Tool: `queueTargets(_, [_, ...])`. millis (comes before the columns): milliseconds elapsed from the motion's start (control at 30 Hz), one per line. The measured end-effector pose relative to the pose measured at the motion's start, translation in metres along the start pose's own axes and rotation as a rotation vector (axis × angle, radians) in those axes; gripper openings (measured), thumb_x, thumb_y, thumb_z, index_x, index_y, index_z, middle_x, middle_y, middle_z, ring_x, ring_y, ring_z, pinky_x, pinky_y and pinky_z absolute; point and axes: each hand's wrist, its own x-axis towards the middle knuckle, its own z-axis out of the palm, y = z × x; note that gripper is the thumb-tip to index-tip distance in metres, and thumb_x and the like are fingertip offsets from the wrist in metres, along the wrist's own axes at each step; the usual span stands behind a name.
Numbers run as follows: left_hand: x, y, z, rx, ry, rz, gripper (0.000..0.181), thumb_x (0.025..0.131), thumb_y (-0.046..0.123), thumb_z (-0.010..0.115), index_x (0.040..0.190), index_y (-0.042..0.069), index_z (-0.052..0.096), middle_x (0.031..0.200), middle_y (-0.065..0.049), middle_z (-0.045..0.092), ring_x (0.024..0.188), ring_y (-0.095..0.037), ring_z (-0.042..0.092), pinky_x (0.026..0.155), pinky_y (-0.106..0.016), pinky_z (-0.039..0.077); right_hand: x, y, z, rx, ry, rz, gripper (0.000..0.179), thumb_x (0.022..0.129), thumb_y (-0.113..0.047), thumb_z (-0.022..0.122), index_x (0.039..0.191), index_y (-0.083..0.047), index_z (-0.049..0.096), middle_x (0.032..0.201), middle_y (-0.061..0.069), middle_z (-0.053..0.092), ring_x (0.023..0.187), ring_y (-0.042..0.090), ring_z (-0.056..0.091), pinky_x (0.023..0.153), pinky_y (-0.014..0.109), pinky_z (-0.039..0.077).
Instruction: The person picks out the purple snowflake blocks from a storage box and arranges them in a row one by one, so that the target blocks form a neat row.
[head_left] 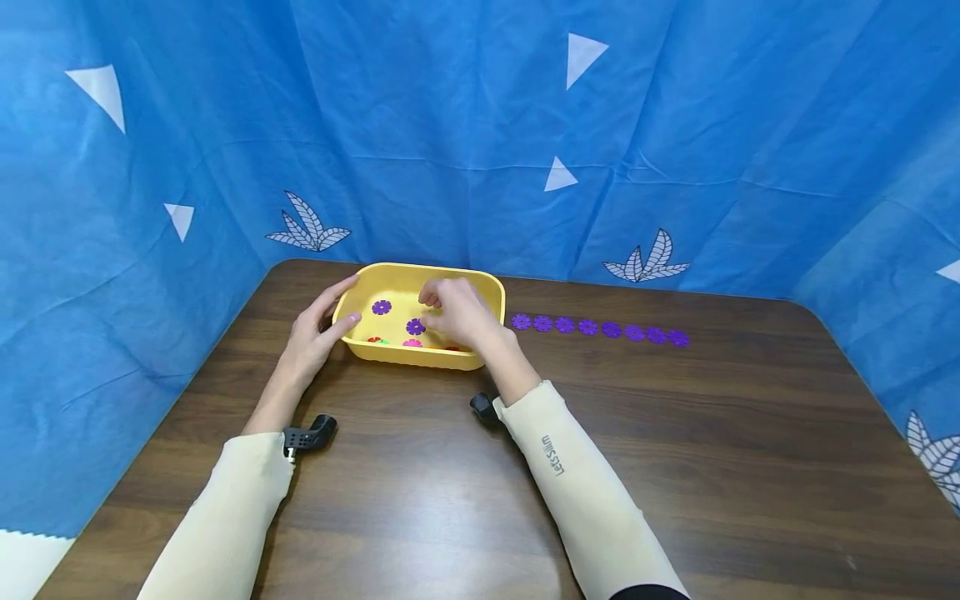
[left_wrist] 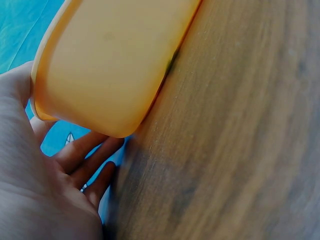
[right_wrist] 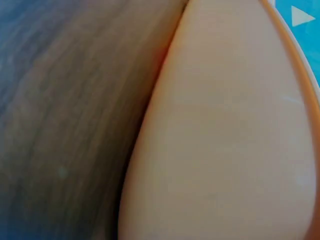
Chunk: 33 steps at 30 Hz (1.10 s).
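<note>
A yellow plastic tub stands toward the back of the table. My left hand holds its left end, thumb over the rim and fingers outside against the wall. The left wrist view shows that hand around the tub's corner. Over the tub's inside is my right hand, fingers bent, thumb apart from them, nothing visible between. Close to its thumb lies a purple flower-shaped disc; a second purple disc lies farther left. In the right wrist view the tub wall hides the hand.
Several purple discs form a row on the table right of the tub. A pink disc and bits of red and green show behind the tub's front wall. A blue curtain hangs behind the wooden table.
</note>
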Motion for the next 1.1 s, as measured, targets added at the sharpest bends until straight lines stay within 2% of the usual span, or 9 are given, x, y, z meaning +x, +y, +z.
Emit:
queueTargets(367, [-0.001, 0.0, 0.002, 0.001, -0.008, 0.0, 0.062, 0.103, 0.027, 0.065, 0.162, 0.028, 0.044, 0.163, -0.007, 0.048, 0.137, -0.031, 0.054, 0.101, -0.01, 0.038, 0.005, -0.009, 0.014, -0.11, -0.094, -0.039, 0.039, 0.091, -0.021, 0.085, 0.125, -0.005, 0.073, 0.117, 0.007, 0.077, 0.11, 0.019, 0.069, 0.101, 0.032, 0.052])
queueTargets(700, [0.001, 0.0, 0.002, 0.025, -0.008, -0.016, 0.062, 0.104, 0.03, 0.064, 0.162, 0.03, 0.043, 0.165, -0.005, 0.047, 0.138, -0.031, 0.054, 0.104, -0.015, 0.037, 0.007, -0.008, 0.016, -0.148, -0.064, -0.045, 0.034, 0.091, -0.018, 0.085, 0.12, -0.007, 0.074, 0.109, 0.006, 0.077, 0.102, 0.02, 0.069, 0.096, 0.033, 0.054])
queueTargets(833, [0.001, 0.0, 0.002, 0.016, -0.007, -0.014, 0.062, 0.103, 0.029, 0.064, 0.162, 0.03, 0.044, 0.164, -0.007, 0.048, 0.135, -0.032, 0.055, 0.101, -0.011, 0.037, 0.005, -0.007, 0.013, -0.153, -0.044, -0.038, 0.034, 0.09, -0.017, 0.083, 0.122, -0.007, 0.073, 0.108, 0.004, 0.078, 0.101, 0.02, 0.07, 0.094, 0.034, 0.054])
queueTargets(1100, [0.0, 0.002, 0.001, 0.007, -0.005, -0.012, 0.062, 0.103, 0.028, 0.064, 0.162, 0.03, 0.044, 0.163, -0.008, 0.049, 0.134, -0.032, 0.055, 0.099, -0.009, 0.038, 0.002, -0.003, 0.003, -0.074, 0.006, -0.051, 0.035, 0.089, -0.015, 0.084, 0.121, -0.005, 0.073, 0.104, 0.004, 0.075, 0.096, 0.016, 0.067, 0.09, 0.03, 0.054])
